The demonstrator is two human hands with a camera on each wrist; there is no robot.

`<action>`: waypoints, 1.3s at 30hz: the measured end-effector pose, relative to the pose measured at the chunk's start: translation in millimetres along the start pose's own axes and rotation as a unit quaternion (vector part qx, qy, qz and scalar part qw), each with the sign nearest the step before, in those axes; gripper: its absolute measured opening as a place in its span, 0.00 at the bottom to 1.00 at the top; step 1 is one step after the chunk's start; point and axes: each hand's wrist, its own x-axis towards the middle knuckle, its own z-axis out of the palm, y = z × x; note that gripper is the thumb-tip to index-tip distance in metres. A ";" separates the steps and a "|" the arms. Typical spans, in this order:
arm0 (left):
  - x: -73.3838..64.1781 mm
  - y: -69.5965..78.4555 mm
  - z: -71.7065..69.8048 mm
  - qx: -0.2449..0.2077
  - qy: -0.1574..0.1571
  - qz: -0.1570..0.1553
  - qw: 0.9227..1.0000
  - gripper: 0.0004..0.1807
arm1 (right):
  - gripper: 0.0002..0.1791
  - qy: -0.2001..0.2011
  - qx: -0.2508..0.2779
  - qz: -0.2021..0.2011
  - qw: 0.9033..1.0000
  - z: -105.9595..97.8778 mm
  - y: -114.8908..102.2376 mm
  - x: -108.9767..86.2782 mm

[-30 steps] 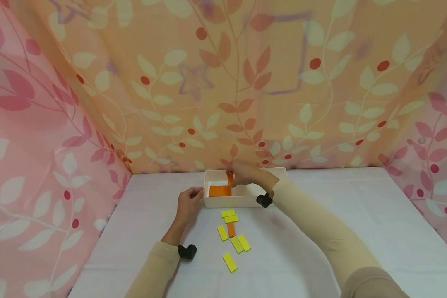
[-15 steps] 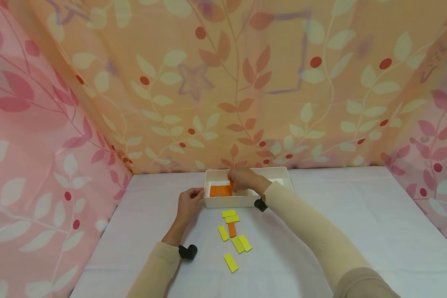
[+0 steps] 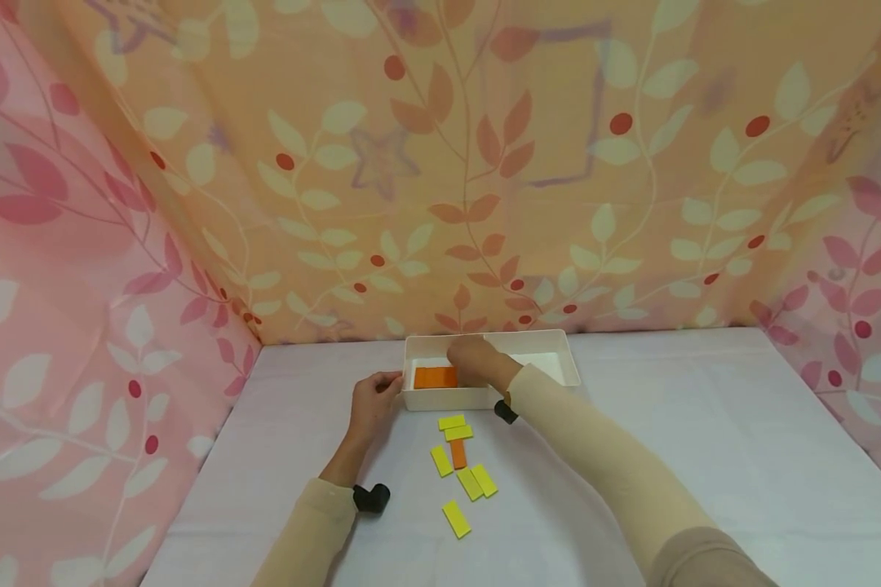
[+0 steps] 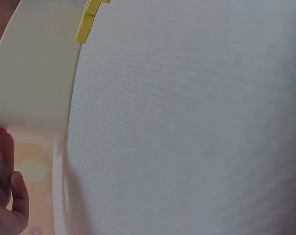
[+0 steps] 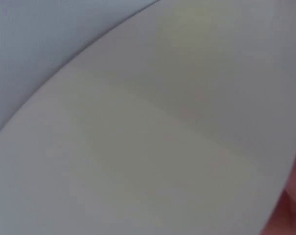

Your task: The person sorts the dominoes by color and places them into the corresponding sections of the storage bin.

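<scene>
The left hand, fingers fairly straight and thumb apart, touches the left end of the white box, probably steadying it. The right hand reaches inside; whether its grip pinches anything is hidden. Flat, plain orange tiles lie in the box in a row, seemingly for neatness; matching yellow tiles lie loose on the worktop.

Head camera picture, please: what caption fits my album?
Left fingers at the end of a white box, right fingers inside beside orange tiles, six yellow tiles in front.
</scene>
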 end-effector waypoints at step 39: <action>-1.5 1.7 -1.9 -0.002 -0.001 0.004 1.000 0.14 | 0.19 0.112 0.157 -0.105 0.976 -15.2 -15.1 -79.7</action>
